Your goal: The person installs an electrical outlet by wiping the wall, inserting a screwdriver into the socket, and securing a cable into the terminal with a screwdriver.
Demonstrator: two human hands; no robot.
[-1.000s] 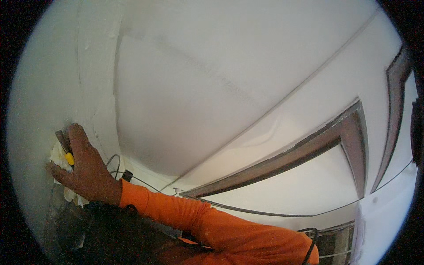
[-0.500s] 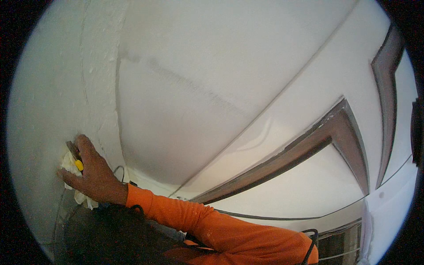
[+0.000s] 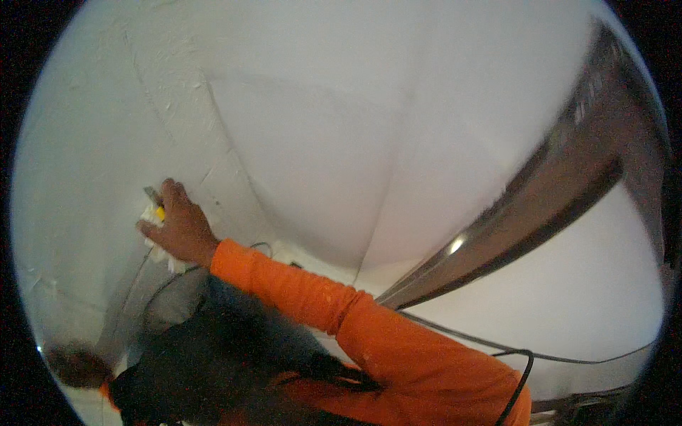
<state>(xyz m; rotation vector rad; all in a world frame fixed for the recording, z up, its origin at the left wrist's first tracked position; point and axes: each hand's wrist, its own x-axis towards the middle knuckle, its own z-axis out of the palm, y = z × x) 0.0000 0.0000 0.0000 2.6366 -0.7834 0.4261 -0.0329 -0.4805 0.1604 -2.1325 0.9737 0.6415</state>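
My right hand (image 3: 183,226), at the end of a long orange sleeve, reaches to the pale wall on the left. Its fingers are closed round a small tool with a grey metal blade and a yellow part (image 3: 160,213). Crumpled white cloth or paper (image 3: 149,215) is bunched in the same grip and hangs below the palm. Low at the left edge, my left hand (image 3: 79,366) shows dark and blurred beside an orange cuff. Its fingers cannot be made out.
The wall (image 3: 78,149) has a rough, flaking coat and meets a smoother white surface (image 3: 312,156) at a corner. A brown frame (image 3: 518,206) slants across the right. A black cable (image 3: 522,387) loops by my right sleeve. Dark clothing (image 3: 213,355) fills the lower middle.
The view has swung, so the brown frame looks larger and my right hand sits higher and further right in the picture, still holding the tool and white material. My left hand has come into view.
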